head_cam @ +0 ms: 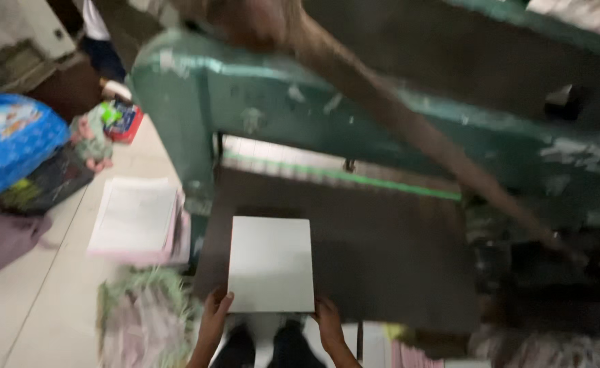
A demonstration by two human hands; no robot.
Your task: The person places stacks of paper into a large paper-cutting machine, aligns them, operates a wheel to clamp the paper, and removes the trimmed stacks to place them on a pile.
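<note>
In the head view, a flat white stack of paper sheets [271,264] is seen lying on the dark flat bed of a big green metal machine [382,252], close to the near edge and nearer the left corner. The left hand [214,315] is curled at the stack's near left corner, thumb up against the edge; the right hand [328,322] is pressed at the near right corner. Neither hand is closed around the stack; it is only touched and steadied. A long brown wooden lever [409,123] is slanted above the bed. Another pile of white and pink paper [135,219] is set on the pale floor by the machine's left side. The stack could be pushed crooked if one hand shoves harder, and fingers could be hurt if kept under the machine's top.
</note>
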